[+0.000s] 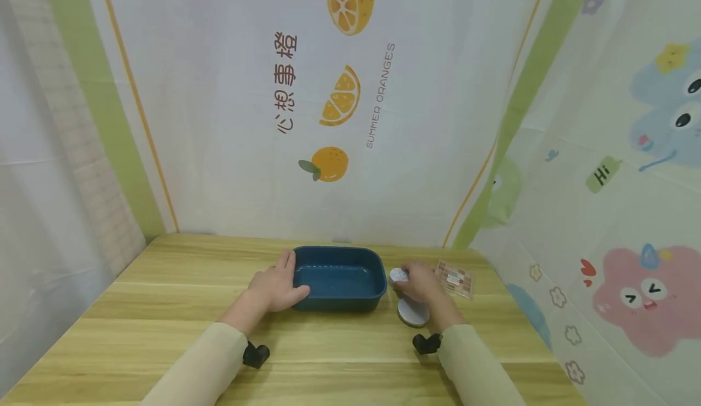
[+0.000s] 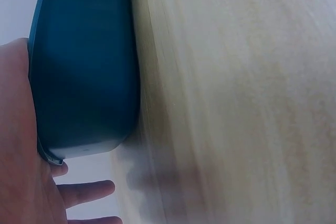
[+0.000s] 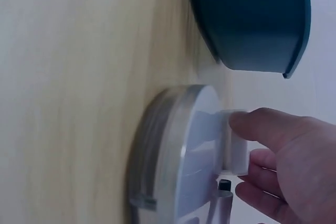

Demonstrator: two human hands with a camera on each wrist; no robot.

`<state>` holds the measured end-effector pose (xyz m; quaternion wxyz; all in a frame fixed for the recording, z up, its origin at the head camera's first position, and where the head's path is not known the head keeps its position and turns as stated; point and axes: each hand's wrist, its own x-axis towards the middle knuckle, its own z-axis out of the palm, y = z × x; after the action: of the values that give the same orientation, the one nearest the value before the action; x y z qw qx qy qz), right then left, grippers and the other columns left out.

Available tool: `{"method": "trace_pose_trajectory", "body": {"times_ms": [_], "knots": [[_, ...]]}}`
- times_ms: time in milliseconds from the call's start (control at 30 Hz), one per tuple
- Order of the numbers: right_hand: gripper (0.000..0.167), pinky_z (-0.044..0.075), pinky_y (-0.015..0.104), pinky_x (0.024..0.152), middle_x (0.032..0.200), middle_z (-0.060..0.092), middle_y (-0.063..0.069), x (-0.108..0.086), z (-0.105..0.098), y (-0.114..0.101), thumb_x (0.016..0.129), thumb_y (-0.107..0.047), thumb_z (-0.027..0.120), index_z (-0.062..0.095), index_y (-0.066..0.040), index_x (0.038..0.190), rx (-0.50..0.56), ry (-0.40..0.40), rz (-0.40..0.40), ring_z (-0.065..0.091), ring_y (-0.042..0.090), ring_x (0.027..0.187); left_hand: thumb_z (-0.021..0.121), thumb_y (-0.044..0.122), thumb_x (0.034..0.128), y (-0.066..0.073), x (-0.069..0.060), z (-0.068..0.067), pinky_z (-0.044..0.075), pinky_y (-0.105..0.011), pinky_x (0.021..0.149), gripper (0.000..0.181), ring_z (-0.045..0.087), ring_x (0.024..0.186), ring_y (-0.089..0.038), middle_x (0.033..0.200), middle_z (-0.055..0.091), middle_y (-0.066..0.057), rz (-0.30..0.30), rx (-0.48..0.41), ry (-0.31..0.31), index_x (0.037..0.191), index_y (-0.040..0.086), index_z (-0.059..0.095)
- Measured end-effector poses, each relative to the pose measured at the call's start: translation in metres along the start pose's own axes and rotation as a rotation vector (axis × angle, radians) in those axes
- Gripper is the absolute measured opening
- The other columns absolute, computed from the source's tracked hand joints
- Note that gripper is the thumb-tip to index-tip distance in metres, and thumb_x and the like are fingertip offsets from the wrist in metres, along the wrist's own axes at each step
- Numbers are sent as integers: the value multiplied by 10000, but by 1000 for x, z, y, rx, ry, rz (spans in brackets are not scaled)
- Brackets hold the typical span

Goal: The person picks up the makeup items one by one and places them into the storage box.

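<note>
A dark teal rectangular bin [image 1: 339, 304] stands on the wooden table. My left hand [image 1: 276, 285] rests against its left end, fingers extended and thumb by the near corner; in the left wrist view the hand [image 2: 18, 135] lies along the bin's rim [image 2: 33, 66]. Just right of the bin, my right hand [image 1: 423, 283] holds a small round pale-topped container [image 1: 398, 274]. The right wrist view shows the hand [image 3: 307, 156] pinching this container [image 3: 239, 150], behind a larger round flat case [image 3: 197, 150]. That case [image 1: 413, 312] lies nearer the front in the head view.
A brown-and-pink checkered palette [image 1: 464, 284] lies right of my right hand. A small tube with a dark cap [image 3: 224, 185] shows beside the large case in the right wrist view. Printed curtains [image 1: 230, 150] hang behind the table and at both sides.
</note>
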<state>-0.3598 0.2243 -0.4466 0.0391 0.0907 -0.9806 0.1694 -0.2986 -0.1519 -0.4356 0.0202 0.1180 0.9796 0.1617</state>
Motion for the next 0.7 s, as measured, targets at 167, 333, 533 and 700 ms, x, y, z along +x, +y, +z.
{"method": "trace_pose_trajectory", "body": {"times_ms": [167, 333, 533, 700], "knots": [[547, 562, 528, 961, 1303, 758, 182, 2, -6, 1, 977, -321, 794, 699, -35, 1434, 108, 8, 36, 710, 326, 1098, 562, 512, 1035, 0, 1, 1, 531, -675, 1005, 1004, 625, 1372, -518, 1822, 153, -273, -1, 0, -1, 1726, -86, 146], [549, 519, 557, 967, 1300, 758, 176, 6, -14, -3, 983, -341, 786, 701, -40, 1435, 122, 59, 9, 723, 330, 1084, 562, 507, 1026, -1, 1, 4, 523, -682, 1017, 1005, 641, 1350, -514, 1822, 158, -272, -4, -5, 4, 1726, -85, 150], [577, 575, 478, 898, 1368, 691, 180, 5, -23, -24, 990, -367, 785, 683, -72, 1475, 176, 85, -52, 697, 298, 1096, 548, 519, 1019, -2, 1, 7, 548, -645, 942, 1014, 650, 1340, -502, 1824, 149, -268, -6, -9, 0, 1729, -78, 141], [588, 594, 442, 857, 1354, 698, 187, 5, -28, -46, 985, -353, 801, 682, -31, 1462, 232, 75, -133, 694, 290, 1072, 541, 527, 1024, -2, 2, 5, 553, -635, 917, 1017, 640, 1355, -505, 1826, 132, -271, -2, -13, 5, 1730, -79, 131]]}}
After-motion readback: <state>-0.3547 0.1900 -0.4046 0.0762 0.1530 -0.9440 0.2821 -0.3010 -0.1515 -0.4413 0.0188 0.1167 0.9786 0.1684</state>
